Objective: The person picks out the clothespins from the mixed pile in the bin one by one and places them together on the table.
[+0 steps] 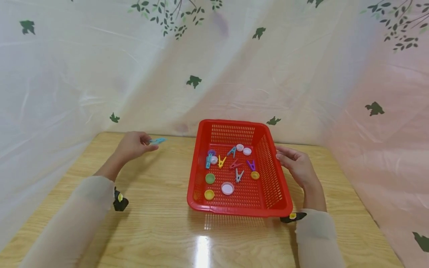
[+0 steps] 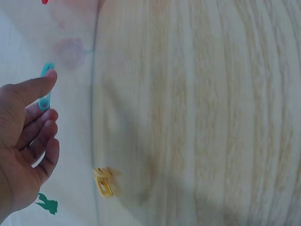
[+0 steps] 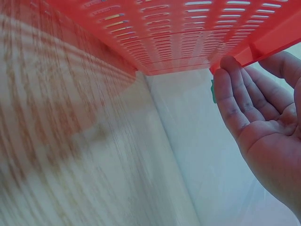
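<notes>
My left hand [image 1: 132, 147] pinches a light blue clothespin [image 1: 158, 141] between thumb and fingers, above the table's back left part. In the left wrist view, a yellow clothespin [image 2: 103, 182] lies on the table near its back edge; the head view does not show it. My right hand [image 1: 299, 165] holds the right rim of a red plastic basket [image 1: 239, 211], fingers beneath the rim and thumb at its outer edge. Inside the basket lie several clothespins, among them a yellow one [image 1: 221, 161] and a purple one [image 1: 251, 165], and several bottle caps, including a green one [image 1: 210, 178].
The basket stands right of centre on a wooden table [image 1: 157, 223]. A pale curtain [image 1: 151, 74] with green leaf prints hangs behind the table's back edge and along both sides.
</notes>
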`<state>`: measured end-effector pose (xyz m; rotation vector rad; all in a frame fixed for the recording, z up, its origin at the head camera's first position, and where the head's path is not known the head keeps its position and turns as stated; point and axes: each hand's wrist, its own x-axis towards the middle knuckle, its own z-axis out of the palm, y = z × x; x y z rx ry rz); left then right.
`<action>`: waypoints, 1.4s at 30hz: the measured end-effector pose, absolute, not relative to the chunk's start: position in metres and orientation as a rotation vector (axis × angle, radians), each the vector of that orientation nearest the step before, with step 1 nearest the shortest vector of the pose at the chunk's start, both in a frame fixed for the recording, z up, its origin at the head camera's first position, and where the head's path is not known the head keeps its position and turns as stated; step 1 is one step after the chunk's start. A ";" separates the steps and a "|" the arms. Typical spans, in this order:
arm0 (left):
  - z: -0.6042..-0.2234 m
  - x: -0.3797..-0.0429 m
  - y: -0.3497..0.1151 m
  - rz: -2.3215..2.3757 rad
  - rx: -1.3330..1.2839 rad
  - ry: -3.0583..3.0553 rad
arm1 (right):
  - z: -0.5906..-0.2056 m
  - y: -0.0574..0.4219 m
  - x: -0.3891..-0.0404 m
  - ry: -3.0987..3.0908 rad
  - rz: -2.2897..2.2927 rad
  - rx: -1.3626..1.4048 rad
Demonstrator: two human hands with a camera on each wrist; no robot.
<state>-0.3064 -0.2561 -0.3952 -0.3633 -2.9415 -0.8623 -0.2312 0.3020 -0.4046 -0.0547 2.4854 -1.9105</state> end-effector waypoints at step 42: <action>-0.419 -0.285 -0.274 -0.651 0.138 -3.067 | -0.405 0.303 -0.234 2.475 -1.900 -0.054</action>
